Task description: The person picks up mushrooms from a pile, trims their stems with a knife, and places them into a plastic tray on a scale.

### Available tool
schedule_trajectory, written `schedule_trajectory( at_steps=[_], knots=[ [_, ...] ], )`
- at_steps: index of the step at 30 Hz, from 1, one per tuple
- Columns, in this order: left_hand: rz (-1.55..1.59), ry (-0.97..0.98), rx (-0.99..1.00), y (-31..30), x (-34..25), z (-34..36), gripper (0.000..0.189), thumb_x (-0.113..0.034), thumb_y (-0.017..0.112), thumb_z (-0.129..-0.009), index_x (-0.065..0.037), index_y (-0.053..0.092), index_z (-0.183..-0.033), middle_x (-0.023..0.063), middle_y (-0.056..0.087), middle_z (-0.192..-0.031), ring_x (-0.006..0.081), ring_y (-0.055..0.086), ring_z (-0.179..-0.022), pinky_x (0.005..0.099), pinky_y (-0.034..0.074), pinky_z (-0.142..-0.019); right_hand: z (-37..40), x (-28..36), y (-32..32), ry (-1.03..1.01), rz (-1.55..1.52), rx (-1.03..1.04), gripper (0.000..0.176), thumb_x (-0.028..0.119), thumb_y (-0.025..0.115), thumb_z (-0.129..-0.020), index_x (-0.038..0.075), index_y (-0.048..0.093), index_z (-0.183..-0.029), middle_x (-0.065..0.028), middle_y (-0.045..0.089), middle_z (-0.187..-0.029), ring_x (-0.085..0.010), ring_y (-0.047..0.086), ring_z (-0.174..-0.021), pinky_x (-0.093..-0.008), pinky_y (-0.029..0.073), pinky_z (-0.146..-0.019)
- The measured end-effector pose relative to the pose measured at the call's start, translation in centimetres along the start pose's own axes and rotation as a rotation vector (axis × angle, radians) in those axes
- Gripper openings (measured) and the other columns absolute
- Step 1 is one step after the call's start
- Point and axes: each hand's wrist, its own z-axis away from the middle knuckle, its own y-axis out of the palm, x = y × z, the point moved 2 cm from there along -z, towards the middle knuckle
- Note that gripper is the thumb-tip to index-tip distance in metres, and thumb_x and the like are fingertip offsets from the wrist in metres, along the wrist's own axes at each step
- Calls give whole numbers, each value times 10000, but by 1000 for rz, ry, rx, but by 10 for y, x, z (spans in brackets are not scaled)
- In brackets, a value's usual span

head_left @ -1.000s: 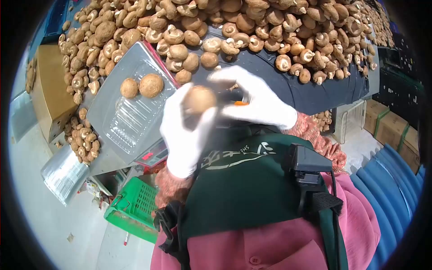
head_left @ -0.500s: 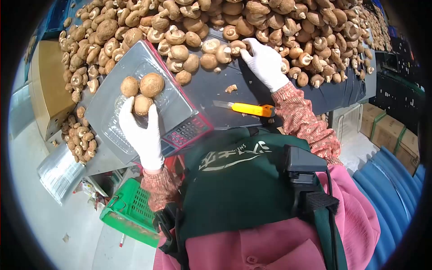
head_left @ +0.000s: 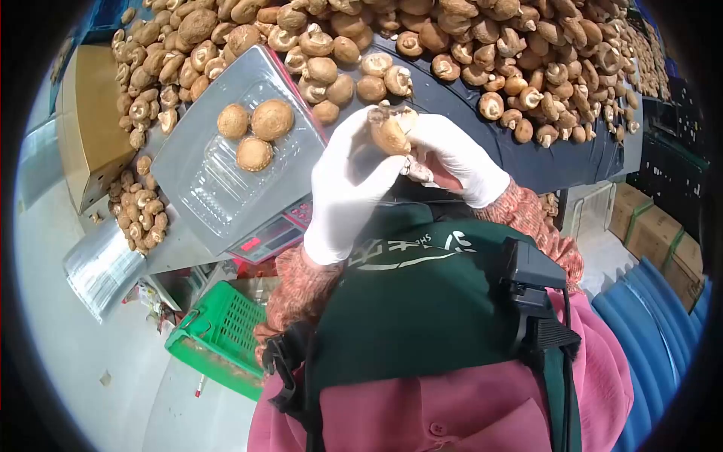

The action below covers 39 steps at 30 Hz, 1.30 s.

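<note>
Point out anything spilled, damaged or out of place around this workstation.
A small scrap and a thin red-and-white stick lie on the floor near the green basket, like dropped litter. The three mushrooms in the clear tray sit tidily, with no damage that I can see.

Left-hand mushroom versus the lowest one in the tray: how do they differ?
The held mushroom is gripped by the left hand; the lowest mushroom rests in the tray. The held mushroom is tilted, partly hidden; the lowest mushroom sits cap up, uncovered. Both caps are brown.
</note>
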Motion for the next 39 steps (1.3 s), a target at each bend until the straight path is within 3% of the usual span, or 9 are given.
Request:
schedule_trajectory(
  at_steps=[3, 12, 15, 17, 22, 26, 29, 35, 39],
  knots=[
    [-258, 79, 4, -7, 4, 2, 622, 50, 722, -817, 62, 458, -1380, 169, 605, -1279, 232, 619, -1153, 341, 491, -1014, 7, 25, 14, 99, 908, -295, 258, 139, 556, -957, 3, 661, -1149, -64, 694, -931, -87, 626, -767, -242, 516, -660],
    [-780, 456, -29, 2, 6, 2, 603, 5, 760, -758, 57, 534, -1315, 184, 640, -1203, 246, 668, -1073, 351, 543, -923, 18, 27, 29, -351, 936, -358, 155, 108, 709, -881, -1, 681, -988, -15, 648, -928, -78, 592, -893, -245, 493, -804],
    [-685, 348, -18, -6, 9, 4, 593, 20, 750, -770, 54, 523, -1317, 173, 628, -1221, 237, 663, -1082, 337, 535, -932, 45, 42, 17, -296, 950, -364, 154, 122, 703, -895, -9, 681, -973, -1, 662, -887, -69, 589, -857, -255, 499, -790],
    [-80, -21, 24, -6, 5, 6, 621, 86, 636, -830, 14, 420, -1408, 182, 560, -1320, 276, 616, -1170, 356, 507, -975, 76, 47, -11, -84, 1002, -399, 133, 110, 685, -904, 4, 687, -986, -31, 669, -895, -74, 591, -832, -251, 501, -770],
    [627, -326, 171, -15, 12, 3, 592, -126, 601, -946, -14, 349, -1470, 218, 489, -1403, 333, 615, -1122, 380, 529, -903, 146, 37, -52, 356, 2400, -388, 216, 204, 729, -796, 78, 708, -970, -136, 648, -844, -312, 649, -805, -402, 527, -718],
    [944, -417, 182, -9, 21, 5, 646, -200, 646, -949, -66, 322, -1492, 242, 464, -1420, 359, 596, -1140, 392, 534, -903, 121, 26, -29, -56, 2110, -528, 245, 283, 755, -793, 84, 620, -746, -76, 590, -725, -273, 630, -764, -393, 477, -659],
    [773, -372, 71, -5, 15, 9, 629, -193, 655, -947, -94, 332, -1477, 238, 467, -1405, 379, 579, -1172, 404, 527, -940, 73, -19, -21, -273, 2075, -415, 281, 310, 739, -802, 96, 602, -924, -72, 579, -884, -269, 606, -868, -397, 494, -714],
    [450, -175, -10, -8, -8, 20, 641, -94, 670, -899, -42, 350, -1453, 186, 488, -1371, 335, 527, -1265, 427, 445, -1067, 49, -51, -64, -227, 2161, -319, 253, 152, 689, -786, 77, 581, -1002, -110, 553, -938, -295, 590, -907, -414, 491, -759],
    [223, -63, -110, -8, -6, 25, 622, 21, 665, -847, 28, 399, -1409, 162, 501, -1343, 234, 517, -1255, 358, 406, -1088, 86, -32, -55, -54, 1509, -716, 240, 148, 624, -893, 82, 570, -1117, -191, 638, -988, -386, 655, -853, -444, 530, -766]
  ],
)
